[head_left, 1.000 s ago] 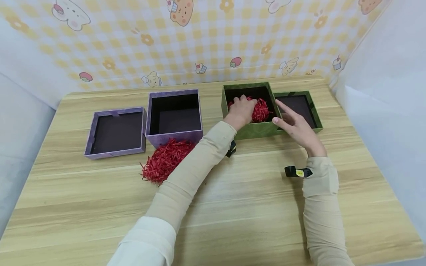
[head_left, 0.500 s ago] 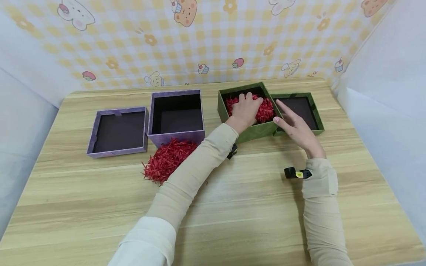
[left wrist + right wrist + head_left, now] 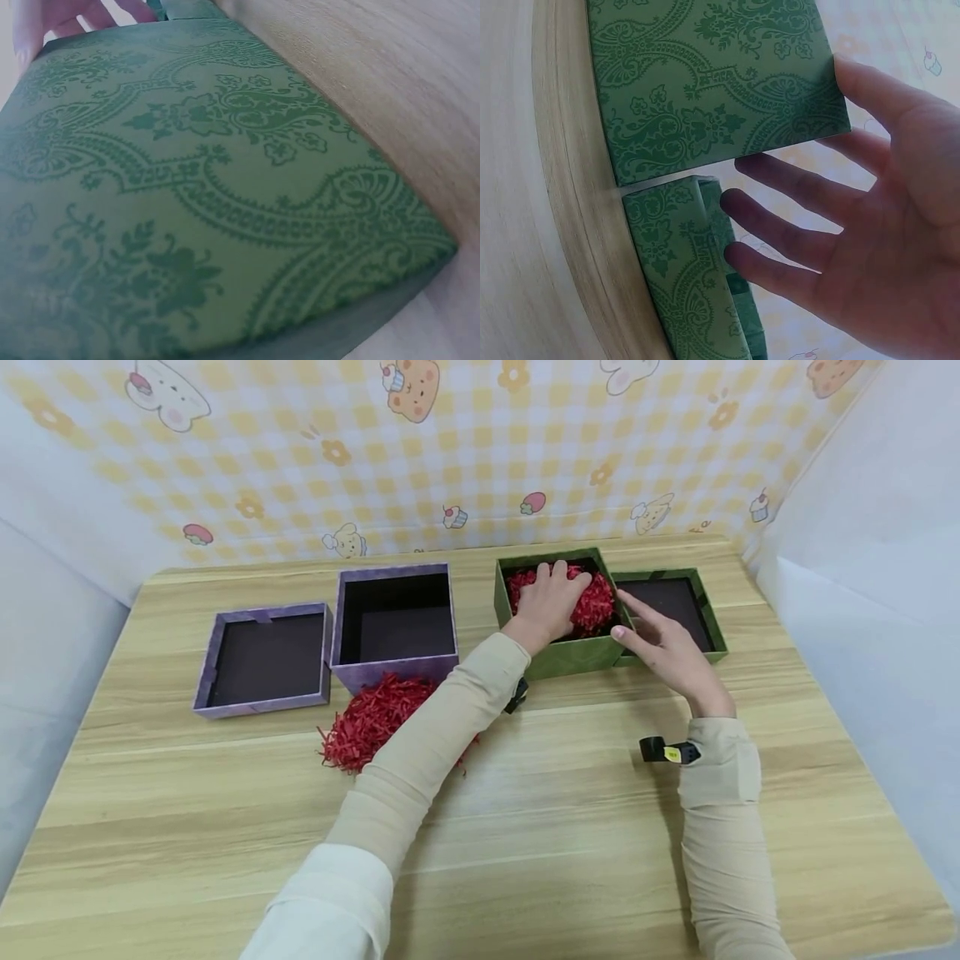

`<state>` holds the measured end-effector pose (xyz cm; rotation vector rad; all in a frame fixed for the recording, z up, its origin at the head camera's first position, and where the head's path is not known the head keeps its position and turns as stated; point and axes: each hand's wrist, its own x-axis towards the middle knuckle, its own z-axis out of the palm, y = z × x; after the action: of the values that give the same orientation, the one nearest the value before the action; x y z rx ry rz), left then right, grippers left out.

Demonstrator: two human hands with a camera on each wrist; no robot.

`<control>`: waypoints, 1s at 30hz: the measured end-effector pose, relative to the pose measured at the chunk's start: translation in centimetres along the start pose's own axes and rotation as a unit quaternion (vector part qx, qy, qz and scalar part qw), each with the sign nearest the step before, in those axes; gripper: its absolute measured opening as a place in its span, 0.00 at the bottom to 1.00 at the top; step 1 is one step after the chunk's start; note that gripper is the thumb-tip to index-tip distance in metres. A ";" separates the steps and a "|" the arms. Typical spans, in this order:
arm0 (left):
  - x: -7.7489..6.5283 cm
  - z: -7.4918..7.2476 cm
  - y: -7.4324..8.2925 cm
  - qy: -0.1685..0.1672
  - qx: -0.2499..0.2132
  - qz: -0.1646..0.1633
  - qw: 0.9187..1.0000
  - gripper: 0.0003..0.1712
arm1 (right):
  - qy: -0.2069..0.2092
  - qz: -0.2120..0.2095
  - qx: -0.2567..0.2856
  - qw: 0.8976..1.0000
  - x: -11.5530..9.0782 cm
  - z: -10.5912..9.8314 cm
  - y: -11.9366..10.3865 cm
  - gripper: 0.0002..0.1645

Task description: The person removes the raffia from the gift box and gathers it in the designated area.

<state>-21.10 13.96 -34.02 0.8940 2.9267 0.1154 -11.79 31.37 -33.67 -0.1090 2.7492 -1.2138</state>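
Observation:
My left hand (image 3: pixel 550 603) reaches down into the green patterned box (image 3: pixel 573 658), its spread fingers on the red shredded paper (image 3: pixel 595 606) inside; the fingertips are hidden. At the box's right side, my right hand (image 3: pixel 667 653) touches the near corner with thumb and forefinger. In the right wrist view, the thumb of the right hand (image 3: pixel 907 180) lies on the edge of the green box (image 3: pixel 720 82) and the other fingers extend loosely. The left wrist view is filled mostly by the outer wall of the green box (image 3: pixel 187 187).
A green lid (image 3: pixel 708 614) lies inside-up at the box's right. Left of it stands an open purple box (image 3: pixel 393 672), a purple lid (image 3: pixel 262 706) beside it. A heap of red shredded paper (image 3: pixel 367 727) lies before the purple box, partly behind the left sleeve.
The green box turned slightly, then partly back. Red shredded paper inside has spread leftward, and my left hand has shifted a little farther into the box. My right hand stays by the corner.

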 end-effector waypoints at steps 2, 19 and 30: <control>0.0 -0.1 0.0 0.003 0.008 0.008 1.000 0.36 | 0.003 -0.003 -0.006 1.000 0.0 0.0 -0.1 0.36; -1.4 -3.4 0.7 0.046 0.093 0.051 0.993 0.33 | 0.003 -0.003 -0.017 1.000 -0.1 -0.2 -0.2 0.39; -3.5 -6.1 0.0 0.083 0.074 0.095 0.989 0.34 | 0.000 0.004 -0.013 1.000 0.0 0.0 -0.1 0.41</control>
<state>-18.76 11.73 -27.74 1.2426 3.0271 -0.0187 -11.75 31.27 -33.57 -0.0997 2.7628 -1.1769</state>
